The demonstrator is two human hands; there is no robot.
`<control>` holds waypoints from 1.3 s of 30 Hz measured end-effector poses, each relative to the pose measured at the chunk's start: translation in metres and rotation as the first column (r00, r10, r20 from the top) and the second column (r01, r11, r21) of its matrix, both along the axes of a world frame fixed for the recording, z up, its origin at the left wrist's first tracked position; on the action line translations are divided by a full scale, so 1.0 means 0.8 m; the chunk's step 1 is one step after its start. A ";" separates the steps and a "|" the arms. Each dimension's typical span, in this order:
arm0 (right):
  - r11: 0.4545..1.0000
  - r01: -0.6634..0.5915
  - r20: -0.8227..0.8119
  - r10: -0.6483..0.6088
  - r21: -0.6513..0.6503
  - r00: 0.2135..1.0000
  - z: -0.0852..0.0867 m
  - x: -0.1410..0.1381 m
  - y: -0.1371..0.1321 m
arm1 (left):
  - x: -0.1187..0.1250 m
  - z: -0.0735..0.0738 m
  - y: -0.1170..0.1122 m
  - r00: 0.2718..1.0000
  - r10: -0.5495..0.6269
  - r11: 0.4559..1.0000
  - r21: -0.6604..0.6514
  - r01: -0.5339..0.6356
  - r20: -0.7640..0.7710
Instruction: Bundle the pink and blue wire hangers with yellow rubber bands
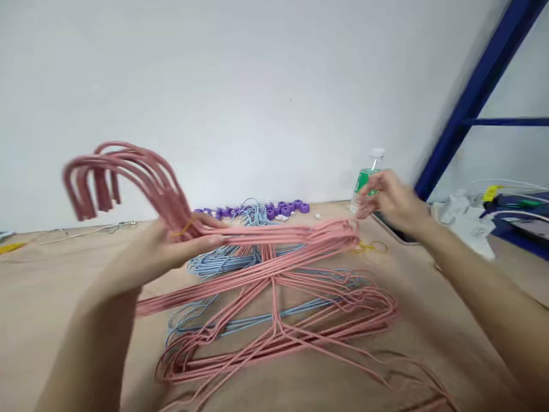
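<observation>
Clutching a pink hanger bundle (274, 233) above the table (43, 303) is the left hand (171, 249); the right hand (388, 200) hovers released, empty

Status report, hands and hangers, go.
Left hand shut on pink hanger bundle. Right hand open, by the bottle. Blue hangers tangled on the table beneath.

Blur is smearing the right hand (388, 200), so its grip is not showing, and it is hiding part of the green-labelled bottle (372, 166). The left hand (171, 249) is covering the necks of the pink hanger bundle (274, 234). Loose pink hangers (300, 332) are burying the blue hangers (223, 260) and running off the bottom edge. The purple pieces (287, 209) are showing too small to tell.
</observation>
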State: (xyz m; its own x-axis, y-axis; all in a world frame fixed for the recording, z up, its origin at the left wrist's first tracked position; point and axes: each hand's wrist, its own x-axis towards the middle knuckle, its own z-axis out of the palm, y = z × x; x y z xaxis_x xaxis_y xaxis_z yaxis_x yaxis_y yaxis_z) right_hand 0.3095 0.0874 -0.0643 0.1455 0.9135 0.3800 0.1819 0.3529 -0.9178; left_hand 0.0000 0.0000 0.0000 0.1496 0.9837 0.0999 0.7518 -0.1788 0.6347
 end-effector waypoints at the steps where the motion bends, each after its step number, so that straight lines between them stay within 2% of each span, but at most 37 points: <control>1: 1.000 0.029 -0.027 -0.029 0.000 0.999 0.003 0.008 -0.003 | -0.003 0.004 -0.004 1.000 0.024 1.000 0.014 -0.024 -0.009; 4: 0.999 -0.026 -0.014 0.027 0.045 1.000 0.013 0.016 -0.016 | -0.005 0.010 -0.010 1.000 0.011 1.000 -0.001 -0.011 -0.004; 6: 0.975 -0.196 0.079 0.189 0.101 0.979 0.024 0.000 -0.030 | 0.002 0.008 -0.006 0.998 -0.065 0.997 -0.044 0.066 0.026; 8: 0.896 -0.413 0.264 0.364 0.160 0.893 0.037 -0.029 -0.046 | 0.013 0.004 0.004 0.976 -0.196 0.962 -0.174 0.210 0.095; 11: 0.774 -0.608 0.555 0.431 0.178 0.711 0.053 -0.070 -0.063 | 0.030 -0.004 0.018 0.913 -0.324 0.835 -0.379 0.400 0.248; 14: 0.715 -0.673 0.716 0.369 0.188 0.593 0.053 -0.093 -0.068 | 0.043 -0.013 0.026 0.843 -0.363 0.703 -0.477 0.527 0.396; 16: 0.725 -0.658 0.759 0.309 0.202 0.573 0.044 -0.099 -0.068 | 0.050 -0.020 0.028 0.817 -0.347 0.646 -0.514 0.564 0.461; 18: 0.756 -0.625 0.789 0.258 0.195 0.558 0.032 -0.103 -0.067 | 0.054 -0.027 0.030 0.812 -0.313 0.613 -0.548 0.569 0.492; 21: 0.783 -0.588 0.838 0.170 0.205 0.518 0.019 -0.107 -0.068 | 0.059 -0.036 0.034 0.814 -0.280 0.582 -0.585 0.565 0.509; 24: 0.775 -0.562 0.882 0.011 0.291 0.471 0.016 -0.110 -0.070 | 0.061 -0.040 0.039 0.826 -0.273 0.584 -0.597 0.550 0.494; 27: 0.737 -0.574 0.909 -0.132 0.356 0.395 0.019 -0.110 -0.070 | 0.062 -0.041 0.042 0.833 -0.260 0.584 -0.608 0.538 0.488; 30: 0.667 -0.626 0.915 -0.283 0.404 0.289 0.021 -0.108 -0.065 | 0.062 -0.043 0.039 0.822 -0.266 0.564 -0.609 0.557 0.504; 32: 0.628 -0.625 0.885 -0.360 0.464 0.295 0.022 -0.105 -0.058 | 0.063 -0.045 0.035 0.804 -0.298 0.525 -0.615 0.588 0.515; 35: 0.605 -0.562 0.824 -0.364 0.564 0.435 0.031 -0.101 -0.043 | 0.066 -0.045 0.026 0.781 -0.326 0.453 -0.637 0.623 0.533; 37: 0.615 -0.530 0.790 -0.277 0.583 0.547 0.046 -0.100 -0.030 | 0.068 -0.041 0.021 0.750 -0.321 0.400 -0.635 0.661 0.579; 39: 0.660 -0.507 0.754 -0.140 0.554 0.642 0.064 -0.102 -0.016 | 0.071 -0.036 0.015 0.718 -0.322 0.350 -0.628 0.695 0.617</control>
